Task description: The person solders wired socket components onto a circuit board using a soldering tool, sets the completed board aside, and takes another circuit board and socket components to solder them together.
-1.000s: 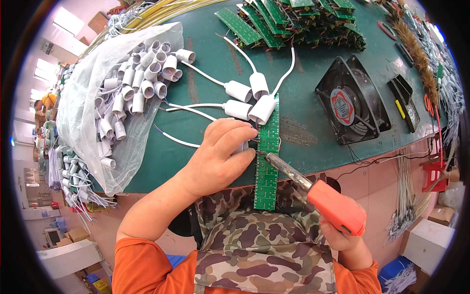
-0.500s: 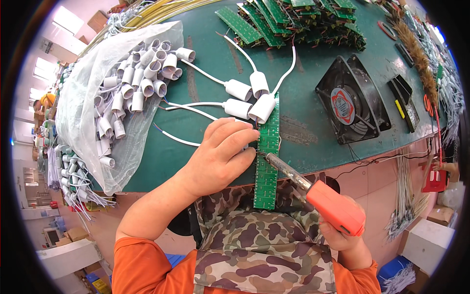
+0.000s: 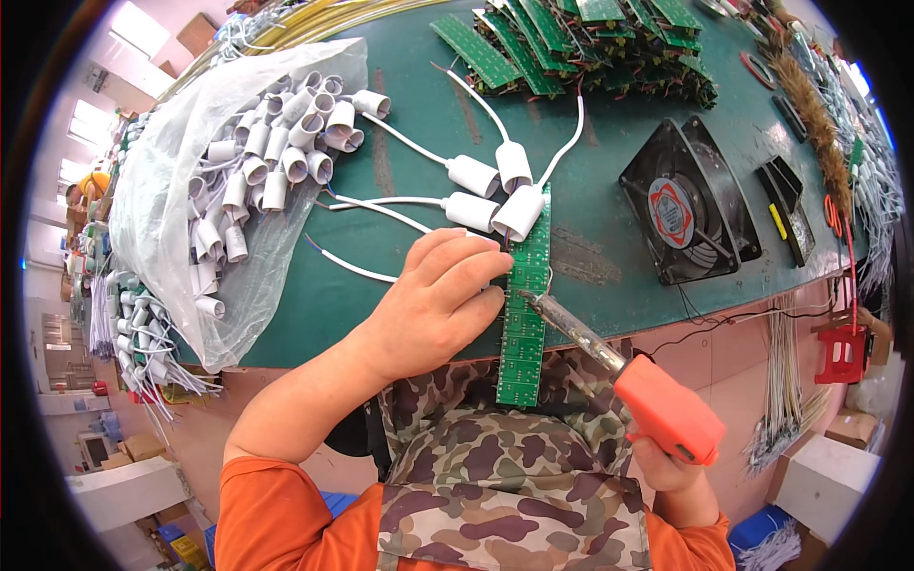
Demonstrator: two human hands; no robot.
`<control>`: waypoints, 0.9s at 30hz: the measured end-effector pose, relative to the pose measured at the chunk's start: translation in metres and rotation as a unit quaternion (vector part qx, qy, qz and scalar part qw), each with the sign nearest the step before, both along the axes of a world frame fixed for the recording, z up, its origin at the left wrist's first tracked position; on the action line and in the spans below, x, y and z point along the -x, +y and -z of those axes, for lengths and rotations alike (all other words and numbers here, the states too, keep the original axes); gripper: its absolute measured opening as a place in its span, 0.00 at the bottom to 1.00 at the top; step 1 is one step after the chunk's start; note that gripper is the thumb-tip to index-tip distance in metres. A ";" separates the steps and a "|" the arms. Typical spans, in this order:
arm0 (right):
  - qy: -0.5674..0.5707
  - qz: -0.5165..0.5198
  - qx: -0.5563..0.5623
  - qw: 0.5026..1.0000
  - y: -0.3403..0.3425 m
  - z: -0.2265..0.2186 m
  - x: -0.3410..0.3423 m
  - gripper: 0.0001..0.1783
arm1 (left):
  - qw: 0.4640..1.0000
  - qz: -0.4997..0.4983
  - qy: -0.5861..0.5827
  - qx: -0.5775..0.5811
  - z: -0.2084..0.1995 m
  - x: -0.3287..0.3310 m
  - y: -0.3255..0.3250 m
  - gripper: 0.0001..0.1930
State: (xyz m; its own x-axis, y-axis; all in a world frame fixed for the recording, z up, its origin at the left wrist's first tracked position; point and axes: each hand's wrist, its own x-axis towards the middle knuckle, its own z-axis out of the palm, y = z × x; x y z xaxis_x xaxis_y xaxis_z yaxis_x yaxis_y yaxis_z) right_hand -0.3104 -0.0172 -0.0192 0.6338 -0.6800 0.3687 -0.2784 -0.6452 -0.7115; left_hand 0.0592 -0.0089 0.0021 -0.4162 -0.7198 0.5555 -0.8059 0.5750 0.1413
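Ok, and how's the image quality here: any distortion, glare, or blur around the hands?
Head view: the near edge of the table bows, and black fills the corners; head view: the bright panel at upper left is washed out to white; head view: the left hand, soldering iron and circuit board look fairly sharp, without strong glare.

It's bright in here: white panels (image 3: 138, 29) at the upper left glare, washed out, and a bluish light (image 3: 863, 79) flares at the right. The soldering iron (image 3: 636, 381) looks crisp; the plastic bag (image 3: 190, 128) takes a pale sheen. The green table (image 3: 419, 100) bows along its near edge, and surroundings soften and stretch toward the black border (image 3: 24, 57).
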 end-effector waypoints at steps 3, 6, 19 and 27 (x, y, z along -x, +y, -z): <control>-0.040 -0.024 -0.001 0.999 -0.007 0.000 -0.010 0.32 | 1.000 0.000 -0.003 -0.007 0.000 0.000 0.001 0.13; -0.082 -0.053 -0.029 0.995 -0.012 -0.001 -0.016 0.35 | 1.000 -0.001 -0.003 -0.007 0.000 0.001 0.001 0.13; -0.046 -0.026 -0.033 0.998 -0.004 0.001 -0.007 0.33 | 1.000 -0.002 -0.005 -0.004 -0.001 0.002 0.001 0.12; -0.027 0.064 -0.066 0.995 0.011 0.001 0.003 0.24 | 1.000 -0.007 -0.009 -0.001 -0.002 0.001 0.002 0.13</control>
